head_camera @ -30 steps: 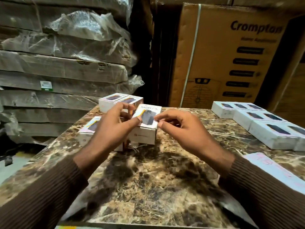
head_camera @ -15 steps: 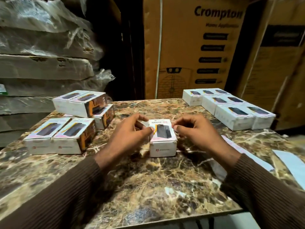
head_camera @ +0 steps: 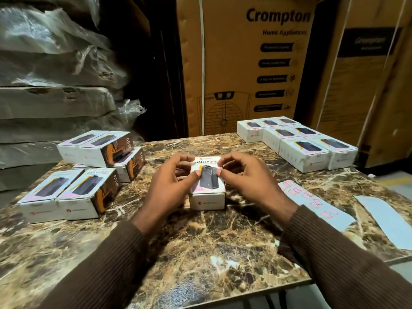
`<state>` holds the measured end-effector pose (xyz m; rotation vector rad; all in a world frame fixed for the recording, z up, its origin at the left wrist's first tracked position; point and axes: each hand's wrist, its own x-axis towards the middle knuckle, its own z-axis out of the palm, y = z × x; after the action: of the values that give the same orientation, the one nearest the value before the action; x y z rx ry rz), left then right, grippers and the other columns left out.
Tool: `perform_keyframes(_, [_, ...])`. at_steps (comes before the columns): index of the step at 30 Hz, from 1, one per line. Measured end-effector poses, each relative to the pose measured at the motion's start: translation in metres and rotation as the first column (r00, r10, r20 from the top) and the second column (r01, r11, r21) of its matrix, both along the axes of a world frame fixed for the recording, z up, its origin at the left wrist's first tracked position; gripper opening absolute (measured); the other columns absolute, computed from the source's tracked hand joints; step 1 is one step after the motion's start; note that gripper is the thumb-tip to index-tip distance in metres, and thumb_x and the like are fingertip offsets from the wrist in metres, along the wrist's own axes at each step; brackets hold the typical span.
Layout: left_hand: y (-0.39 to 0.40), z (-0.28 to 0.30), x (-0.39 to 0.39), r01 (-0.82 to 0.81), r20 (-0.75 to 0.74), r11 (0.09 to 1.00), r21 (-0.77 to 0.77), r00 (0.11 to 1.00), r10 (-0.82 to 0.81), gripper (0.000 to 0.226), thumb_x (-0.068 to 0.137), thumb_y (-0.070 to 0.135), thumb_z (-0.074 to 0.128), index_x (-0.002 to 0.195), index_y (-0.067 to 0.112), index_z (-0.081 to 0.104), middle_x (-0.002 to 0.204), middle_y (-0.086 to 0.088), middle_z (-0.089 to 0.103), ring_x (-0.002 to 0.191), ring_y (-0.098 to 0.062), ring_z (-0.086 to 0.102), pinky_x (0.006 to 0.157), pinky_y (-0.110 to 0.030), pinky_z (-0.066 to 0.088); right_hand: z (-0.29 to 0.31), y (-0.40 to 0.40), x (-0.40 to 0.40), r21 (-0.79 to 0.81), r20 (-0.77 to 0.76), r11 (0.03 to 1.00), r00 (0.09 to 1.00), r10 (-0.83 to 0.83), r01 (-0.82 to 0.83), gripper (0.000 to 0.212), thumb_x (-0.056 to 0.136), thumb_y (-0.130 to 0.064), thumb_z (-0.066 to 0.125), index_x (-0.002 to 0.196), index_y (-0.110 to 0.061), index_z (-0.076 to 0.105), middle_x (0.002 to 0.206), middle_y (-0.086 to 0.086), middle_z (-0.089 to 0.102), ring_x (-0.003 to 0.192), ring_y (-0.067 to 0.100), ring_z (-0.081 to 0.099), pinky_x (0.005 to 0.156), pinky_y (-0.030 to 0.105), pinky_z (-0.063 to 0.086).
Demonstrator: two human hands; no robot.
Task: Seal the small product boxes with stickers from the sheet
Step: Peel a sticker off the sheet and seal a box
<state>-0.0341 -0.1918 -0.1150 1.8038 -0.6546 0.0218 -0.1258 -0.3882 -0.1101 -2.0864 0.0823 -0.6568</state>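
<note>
Head view: a small box (head_camera: 207, 187) lies flat on the marbled worktop (head_camera: 200, 253), printed face up, square in front of the person. Both hands flank it. The left hand (head_camera: 171, 186) curls over the box's left edge, thumb pressed on the top face and fingers (head_camera: 181, 167) bent round toward the far end. The right hand (head_camera: 245, 178) mirrors it on the right edge, thumb on the top face, its fingers (head_camera: 229, 160) curled at the far top corner. So both hands grip the box; whether a sticker sits under either fingertip is too small to tell. Holding it from both sides probably steadies the box so the far flap can be pressed shut.

The sticker sheet (head_camera: 316, 202) lies on the worktop just right of the right wrist, apart from the box, within easy reach of that hand; a plain blue sheet (head_camera: 388, 219) lies further right. The left stack (head_camera: 84, 172) of boxes stands well clear on the left, some piled two high, and the right rows (head_camera: 296, 141) stand at the far right corner; small marks at the edges of these right-hand boxes may be seals, which would suggest finished work is kept there. Large cartons (head_camera: 245, 63) and wrapped bundles (head_camera: 55, 74) stand behind.
</note>
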Motion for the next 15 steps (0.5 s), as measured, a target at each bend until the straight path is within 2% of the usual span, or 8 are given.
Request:
perform_keyframes(4, [-0.002, 0.002, -0.008, -0.045, 0.212, 0.999, -0.020, 0.976, 0.048, 0.035, 0.094, 0.015, 0.076, 0.124, 0.025, 0.062, 0.127, 0.011, 0.062, 0.117, -0.002, 0.060, 0.100, -0.037, 0.058, 0.000, 0.000, -0.001, -0.113, 0.136, 0.993, 0.991, -0.015, 0.030, 0.016, 0.093, -0.025, 0.076, 0.108, -0.025, 0.070, 0.108, -0.015, 0.068, 0.099, -0.003, 0.065, 0.081, 0.020, 0.060])
perform_keyframes(8, [-0.002, 0.001, -0.015, -0.065, 0.329, 0.997, -0.038, 0.942, 0.074, 0.030, 0.090, 0.005, 0.076, 0.113, 0.017, 0.060, 0.124, 0.007, 0.058, 0.118, -0.005, 0.059, 0.102, -0.037, 0.059, -0.001, -0.001, -0.001, -0.207, 0.220, 0.977, 0.975, -0.006, 0.052, 0.016, 0.092, -0.018, 0.076, 0.106, -0.021, 0.069, 0.111, -0.012, 0.062, 0.103, 0.001, 0.063, 0.082, 0.014, 0.058])
perform_keyframes(10, [-0.001, 0.000, -0.016, -0.062, 0.374, 0.997, -0.052, 0.924, 0.077, 0.027, 0.089, 0.001, 0.074, 0.106, 0.015, 0.058, 0.121, 0.005, 0.056, 0.118, -0.009, 0.059, 0.100, -0.038, 0.060, -0.001, 0.000, -0.002, -0.217, 0.245, 0.975, 0.969, 0.009, 0.046, 0.014, 0.091, -0.013, 0.075, 0.099, -0.021, 0.067, 0.110, -0.008, 0.059, 0.103, 0.005, 0.063, 0.081, 0.016, 0.060])
perform_keyframes(15, [0.000, -0.003, -0.014, -0.108, 0.438, 0.994, 0.007, 0.894, 0.094, 0.028, 0.087, 0.001, 0.074, 0.096, 0.015, 0.051, 0.119, 0.003, 0.055, 0.121, -0.015, 0.059, 0.093, -0.034, 0.064, -0.002, 0.002, -0.004, -0.243, 0.222, 0.970, 0.974, 0.049, 0.006, 0.014, 0.089, -0.003, 0.073, 0.089, -0.015, 0.065, 0.106, -0.003, 0.055, 0.100, 0.010, 0.060, 0.082, 0.031, 0.062])
